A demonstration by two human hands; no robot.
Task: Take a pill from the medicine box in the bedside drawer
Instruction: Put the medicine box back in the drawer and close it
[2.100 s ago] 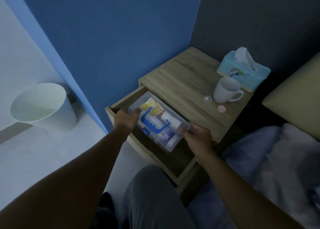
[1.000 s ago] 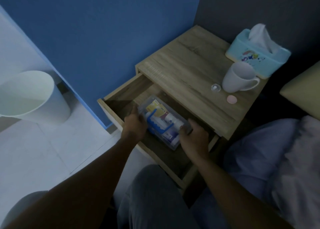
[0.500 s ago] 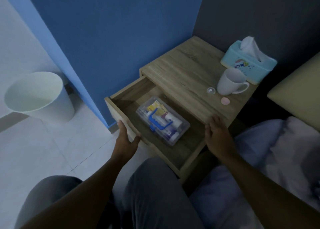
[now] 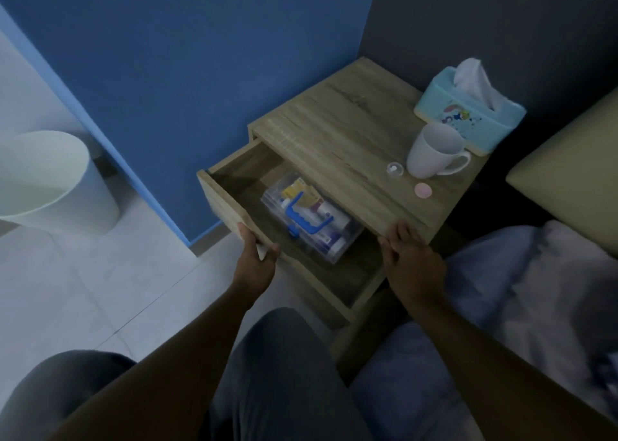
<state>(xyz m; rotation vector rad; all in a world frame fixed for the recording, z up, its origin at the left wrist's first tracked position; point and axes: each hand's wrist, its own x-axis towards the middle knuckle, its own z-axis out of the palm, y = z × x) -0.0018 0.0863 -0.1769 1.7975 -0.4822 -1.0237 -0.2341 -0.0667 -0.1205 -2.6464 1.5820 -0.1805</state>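
**Medicine box lying in the open bedside drawer**

Lying flat on the floor of the open drawer (image 4: pixel 234 206): one clear plastic medicine box (image 4: pixel 312 218), lid shut, blue carry handle on top. Long axis running diagonally, from the far left down toward the near right, roughly parallel to the drawer front. Packed with small cartons and tubes, yellow, white and purple showing through the walls; exact count impossible to tell.

Two bare hands in view. Left hand (image 4: pixel 255 261) gripping the top edge of the drawer front, thumb inside, fingers curled around the wood. Right hand (image 4: pixel 413 261) resting at the near front corner of the nightstand (image 4: pixel 337 133), fingers loosely together and slack, holding nothing.

On the nightstand top: one white mug (image 4: pixel 434 149), one light-blue tissue box (image 4: pixel 468 113) just behind it, one small clear cap (image 4: pixel 394 169), one pink disc (image 4: pixel 423 191). One white bin (image 4: pixel 50 180) on the floor, well to the left.
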